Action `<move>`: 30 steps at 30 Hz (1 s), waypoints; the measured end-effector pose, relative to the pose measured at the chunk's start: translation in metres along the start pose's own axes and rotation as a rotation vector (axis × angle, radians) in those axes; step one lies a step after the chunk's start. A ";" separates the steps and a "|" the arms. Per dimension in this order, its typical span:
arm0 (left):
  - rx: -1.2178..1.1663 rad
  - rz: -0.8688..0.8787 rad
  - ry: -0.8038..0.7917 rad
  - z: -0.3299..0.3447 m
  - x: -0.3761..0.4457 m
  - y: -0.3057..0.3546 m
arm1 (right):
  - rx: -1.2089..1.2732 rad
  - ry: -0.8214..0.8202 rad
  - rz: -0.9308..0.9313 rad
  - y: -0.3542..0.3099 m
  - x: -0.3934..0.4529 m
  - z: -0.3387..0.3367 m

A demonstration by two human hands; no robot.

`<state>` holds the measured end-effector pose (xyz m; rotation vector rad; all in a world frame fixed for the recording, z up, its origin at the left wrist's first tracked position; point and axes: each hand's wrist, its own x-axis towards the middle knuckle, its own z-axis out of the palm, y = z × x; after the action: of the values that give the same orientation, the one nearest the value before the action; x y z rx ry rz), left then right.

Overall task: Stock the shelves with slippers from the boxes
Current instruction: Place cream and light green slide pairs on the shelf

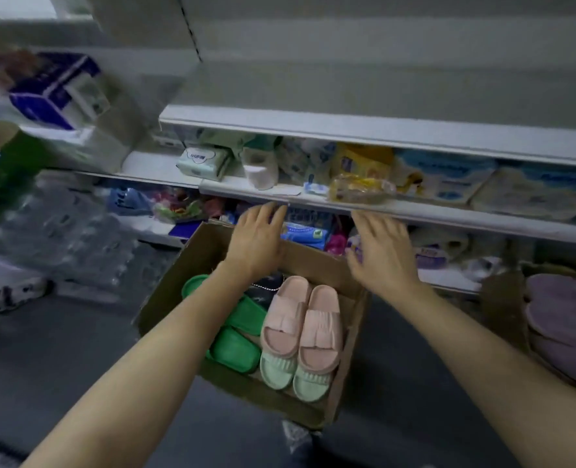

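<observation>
Probably light and springy, judging by the moulded foam look; stiff enough in the sole to lift by one edge, soft enough to squash without harm, nothing fragile. Best taken as a stacked pair, pinched across the strap or clasped by both side edges.

Going left to right inside the cardboard box (317, 261) on the floor:
- Green slippers (236, 349) at 9 o'clock in the box, glossy, lying partly under the left forearm.
- Something dark at 12 o'clock, too hidden to name.
- Pink slippers (301, 324) at centre, matt, wide ribbed strap, side by side with toes towards 6 o'clock, resting on top of others.
- Mint slippers (293, 376) at 6 o'clock, only the ribbed ends peeking from beneath the pink pair.

Above the box's far edge:
- Left hand (257, 236) at 11 o'clock, fingers straight, empty, tips near the shelf lip (448, 214).
- Right hand (381, 251) at 1 o'clock, fingers spread, empty, well apart from the left.

Further towards 3 o'clock, a second box with purple slippers (566, 319), softer-looking, perhaps plush.
</observation>
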<state>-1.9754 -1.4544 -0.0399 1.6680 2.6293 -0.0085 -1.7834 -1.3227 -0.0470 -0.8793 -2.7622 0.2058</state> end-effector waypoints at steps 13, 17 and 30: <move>-0.145 0.067 -0.187 0.174 -0.044 -0.043 | -0.027 -0.285 0.096 -0.048 -0.030 0.166; -0.192 0.043 -0.232 0.210 -0.070 -0.041 | 0.012 -0.353 0.103 -0.053 -0.034 0.205; -0.586 -0.231 -0.449 0.274 -0.091 -0.026 | 0.149 -0.566 0.405 -0.047 -0.055 0.275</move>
<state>-1.9541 -1.5532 -0.3121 1.0266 2.1756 0.3105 -1.8383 -1.4098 -0.3121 -1.5276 -2.9540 0.8365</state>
